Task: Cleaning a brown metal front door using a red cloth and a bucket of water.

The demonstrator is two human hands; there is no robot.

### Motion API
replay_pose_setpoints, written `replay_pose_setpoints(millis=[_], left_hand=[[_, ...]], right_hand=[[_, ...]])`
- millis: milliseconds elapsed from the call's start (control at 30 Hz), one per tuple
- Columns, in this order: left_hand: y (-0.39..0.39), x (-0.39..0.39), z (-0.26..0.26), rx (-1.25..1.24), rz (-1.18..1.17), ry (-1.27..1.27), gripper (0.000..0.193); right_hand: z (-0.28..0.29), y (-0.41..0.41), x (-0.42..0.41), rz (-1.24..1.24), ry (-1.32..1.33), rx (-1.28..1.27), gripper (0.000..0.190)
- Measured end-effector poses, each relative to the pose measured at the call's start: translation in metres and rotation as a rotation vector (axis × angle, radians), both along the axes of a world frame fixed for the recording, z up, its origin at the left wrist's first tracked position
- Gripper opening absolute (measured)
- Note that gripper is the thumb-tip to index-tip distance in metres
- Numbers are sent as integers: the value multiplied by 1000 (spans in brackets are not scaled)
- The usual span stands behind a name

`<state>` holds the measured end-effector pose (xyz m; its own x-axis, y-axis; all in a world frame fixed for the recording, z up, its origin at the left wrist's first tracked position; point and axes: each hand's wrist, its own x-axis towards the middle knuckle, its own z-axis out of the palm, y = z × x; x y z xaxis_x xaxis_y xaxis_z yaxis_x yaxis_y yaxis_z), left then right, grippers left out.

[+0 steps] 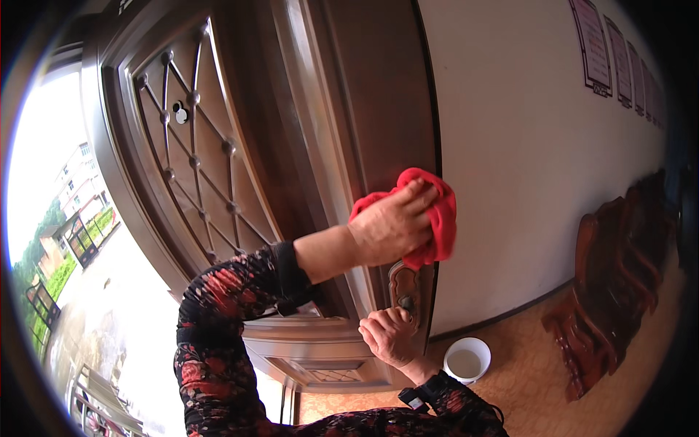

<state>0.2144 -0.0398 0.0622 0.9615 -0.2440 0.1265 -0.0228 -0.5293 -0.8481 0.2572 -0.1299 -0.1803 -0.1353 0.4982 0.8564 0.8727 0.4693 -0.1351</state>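
A bunched red cloth (443,218) is in my left hand (390,229), pressed near the upper edge area of a brown panelled door (306,180), just above its lock plate. My left arm reaches across the door, and my fingers partly hide the cloth. Lower down, my right hand (386,334) is curled round the door handle beside the ornate handle plate (405,278); the grip covers most of the lever. Raised lattice bars with round studs (194,161) decorate the door's panel, where a small round peephole cover (181,113) hangs.
A white bucket (467,360) with liquid in it stands on the tan patterned floor (508,349) by the wall. Carved dark wooden chairs (600,273) line the right side. Framed notices (592,43) hang on the white wall (502,164). Left of the door lies a bright paved yard (117,311).
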Motion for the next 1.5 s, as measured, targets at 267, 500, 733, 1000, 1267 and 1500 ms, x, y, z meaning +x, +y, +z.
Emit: replay_pose_setpoints(millis=[267, 500, 733, 1000, 1267, 1500], left_hand=[[15, 23, 192, 1, 28, -972, 48], [8, 42, 86, 107, -67, -732, 47], [11, -9, -47, -78, -208, 28, 26], [41, -48, 141, 37, -6, -876, 46], [31, -35, 29, -185, -83, -788, 61], [18, -48, -52, -172, -104, -125, 26]], right_hand=[[5, -1, 1, -7, 23, -14, 11], [-1, 4, 7, -1, 16, 1, 13], [-4, 2, 3, 38, -12, -10, 14], [3, 3, 3, 2, 2, -28, 13], [-3, 7, 6, 18, 20, -28, 12], [0, 0, 5, 21, -4, -42, 12]])
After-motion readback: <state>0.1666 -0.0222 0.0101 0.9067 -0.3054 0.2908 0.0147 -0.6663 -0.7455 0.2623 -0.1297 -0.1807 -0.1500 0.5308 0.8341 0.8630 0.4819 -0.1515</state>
